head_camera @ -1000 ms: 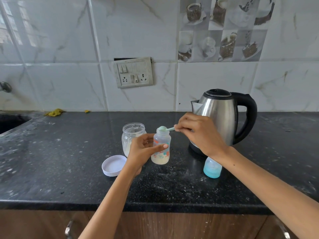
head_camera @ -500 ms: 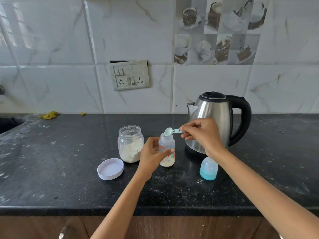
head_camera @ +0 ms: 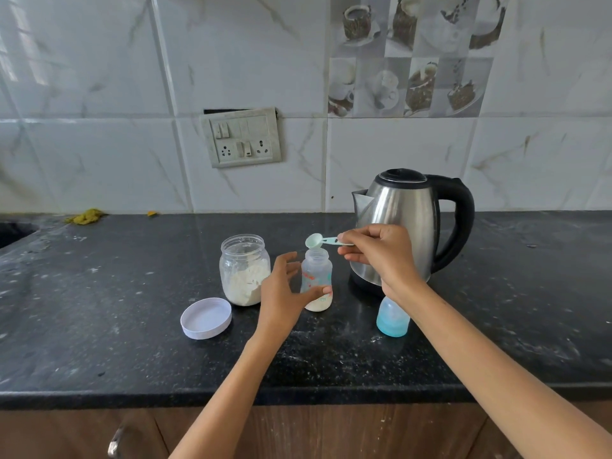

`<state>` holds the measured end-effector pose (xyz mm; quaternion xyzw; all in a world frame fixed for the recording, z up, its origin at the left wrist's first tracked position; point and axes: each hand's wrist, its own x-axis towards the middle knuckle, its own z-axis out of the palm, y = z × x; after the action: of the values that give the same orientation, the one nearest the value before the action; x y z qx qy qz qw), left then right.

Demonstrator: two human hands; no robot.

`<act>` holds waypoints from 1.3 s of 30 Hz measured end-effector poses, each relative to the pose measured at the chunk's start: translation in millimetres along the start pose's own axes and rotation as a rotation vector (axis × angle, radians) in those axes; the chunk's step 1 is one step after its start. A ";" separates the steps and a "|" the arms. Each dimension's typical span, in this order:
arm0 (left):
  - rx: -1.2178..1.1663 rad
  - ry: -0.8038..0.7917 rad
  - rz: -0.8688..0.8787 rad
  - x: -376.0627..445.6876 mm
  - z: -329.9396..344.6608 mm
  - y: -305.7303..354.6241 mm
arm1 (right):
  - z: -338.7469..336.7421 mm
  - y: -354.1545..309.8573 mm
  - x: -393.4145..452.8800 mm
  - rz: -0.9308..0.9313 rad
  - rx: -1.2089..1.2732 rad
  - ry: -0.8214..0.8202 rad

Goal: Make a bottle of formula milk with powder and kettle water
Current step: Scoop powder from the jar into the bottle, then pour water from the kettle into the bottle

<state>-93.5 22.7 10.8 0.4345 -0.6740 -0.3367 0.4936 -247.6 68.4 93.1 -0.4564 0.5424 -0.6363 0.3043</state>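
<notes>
Bottle (head_camera: 316, 279) upright on counter, steadied by left hand (head_camera: 284, 299) at its nine o'clock. Right hand (head_camera: 381, 256) pinches scoop (head_camera: 318, 240) over the mouth; kettle (head_camera: 404, 223) at three o'clock.

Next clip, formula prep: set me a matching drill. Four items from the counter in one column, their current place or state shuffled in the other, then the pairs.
Items
1. scoop
2. baby bottle
3. jar lid
4. kettle

States
A. lying off its jar, on the counter
B. lid closed, standing behind the right hand
C. tilted above an open neck
D. upright, some powder at the bottom, left hand around it

Pairs: 1-C, 2-D, 3-A, 4-B
</notes>
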 end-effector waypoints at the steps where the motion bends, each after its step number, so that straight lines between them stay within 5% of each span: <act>1: 0.014 0.033 0.029 -4.7 -6.0 3.3 | 3.1 -2.0 -0.7 -0.001 0.027 -0.012; 7: 0.148 0.506 0.133 -8.4 -69.2 11.9 | 47.3 -15.3 10.5 -0.041 0.018 -0.137; 14: 0.325 0.256 -0.117 17.7 -82.8 -5.6 | 114.9 -10.4 36.3 -0.261 -0.603 -0.179; 20: 0.294 0.317 -0.120 24.6 -77.6 -14.5 | 139.2 -10.4 39.8 -0.339 -0.888 -0.269; 31: 0.273 0.367 -0.091 16.6 -65.8 -20.8 | 125.6 -1.1 38.8 -0.422 -0.858 -0.241; 36: 0.240 0.509 0.171 -7.6 -46.0 6.2 | 87.7 -10.1 28.7 -0.482 -0.786 -0.220; 39: 0.184 0.431 0.266 -25.3 -23.4 25.4 | 54.8 -16.3 19.4 -0.513 -0.717 -0.219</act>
<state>-74.0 55.4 30.5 0.4471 -0.6322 -0.1058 0.6239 -203.6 32.4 113.4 -0.7172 0.5625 -0.4110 0.0152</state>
